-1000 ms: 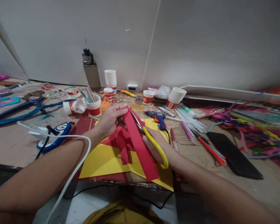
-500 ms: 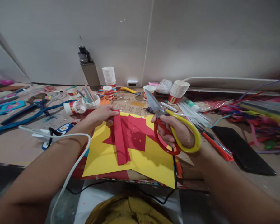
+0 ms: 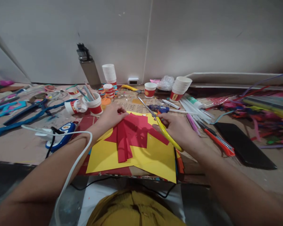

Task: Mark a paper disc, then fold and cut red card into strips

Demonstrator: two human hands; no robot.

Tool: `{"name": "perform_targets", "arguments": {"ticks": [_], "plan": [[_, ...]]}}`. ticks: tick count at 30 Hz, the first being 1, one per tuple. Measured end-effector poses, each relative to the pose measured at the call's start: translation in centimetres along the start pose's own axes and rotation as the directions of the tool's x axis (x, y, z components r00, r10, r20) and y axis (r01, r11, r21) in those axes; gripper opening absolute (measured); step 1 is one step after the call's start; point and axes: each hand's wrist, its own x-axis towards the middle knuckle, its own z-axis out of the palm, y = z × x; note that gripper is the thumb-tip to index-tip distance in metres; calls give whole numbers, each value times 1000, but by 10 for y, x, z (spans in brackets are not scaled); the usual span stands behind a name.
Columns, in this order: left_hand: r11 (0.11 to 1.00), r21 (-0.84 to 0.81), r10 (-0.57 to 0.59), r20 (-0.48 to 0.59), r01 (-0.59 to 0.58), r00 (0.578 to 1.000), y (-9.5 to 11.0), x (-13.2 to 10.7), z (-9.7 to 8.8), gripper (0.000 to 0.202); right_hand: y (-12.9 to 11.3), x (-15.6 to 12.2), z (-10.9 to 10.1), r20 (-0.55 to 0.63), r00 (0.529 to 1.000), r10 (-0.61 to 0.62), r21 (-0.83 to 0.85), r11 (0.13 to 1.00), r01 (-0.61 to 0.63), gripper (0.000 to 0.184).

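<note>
My left hand (image 3: 113, 115) is closed in a pinch on the top edge of the red paper strips (image 3: 124, 139), which lie on a yellow sheet (image 3: 153, 160) at the table's near edge. More red paper (image 3: 141, 130) spreads to the right of the strips. My right hand (image 3: 179, 128) grips the yellow-handled scissors (image 3: 166, 133), blades pointing up and left over the red paper's top right corner. The blades look nearly closed.
Paper cups (image 3: 180, 89) stand in stacks at the back, one cup (image 3: 94, 105) holding sticks, beside a metal bottle (image 3: 88, 67). A blue glue gun (image 3: 161, 109), an orange utility knife (image 3: 217, 141), a black phone (image 3: 244, 149) and colourful strips (image 3: 261, 116) lie right. A white cable (image 3: 73, 169) crosses my left arm.
The right hand lowered the scissors from a raised position to the red paper's upper right edge. The left hand laid the strips flatter on the yellow sheet.
</note>
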Motion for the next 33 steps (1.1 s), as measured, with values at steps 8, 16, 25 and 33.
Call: {"name": "perform_targets", "arguments": {"ticks": [8, 16, 25, 33], "plan": [[997, -61, -44, -79, 39, 996, -4, 3, -8, 18, -6, -23, 6, 138, 990, 27, -221, 975, 4, 28], [1000, 19, -16, 18, 16, 1000, -10, 5, -5, 22, -11, -52, 16, 292, 954, -73, -342, 923, 175, 41], [999, 46, -1, 105, -4, 995, -11, 3, 9, 22, -5, -2, 16, 122, 990, -74, -532, 837, 128, 37], [999, 18, 38, 30, -39, 999, -9, 4, 2, 21, -2, 23, 27, 217, 968, 128, -546, 838, 12, 35]]}}
